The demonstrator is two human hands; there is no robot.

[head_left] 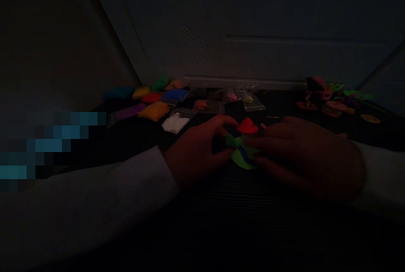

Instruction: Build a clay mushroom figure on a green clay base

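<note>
In the dim light, a small clay model stands on the dark table. It has a flat light-green base [241, 160] with a blue strip [245, 153] across it, a darker green lump [232, 140] at its left, and a pale post under a red cone-shaped cap [247, 126]. Curved around the model's left side, my left hand [202, 147] has its fingertips at the green lump and base edge. My right hand [303, 153] reaches in from the right, fingers stretched and somewhat apart, tips over the base's right part. Its thumb cannot be made out clearly.
Bags of coloured clay lie at the back left, among them orange [154, 112], blue [175, 95] and white [176, 123]. Clear bags [253, 102] lie at the back middle. Several colourful clay pieces [337, 107] sit at the back right. A pale panel [268, 61] rises behind.
</note>
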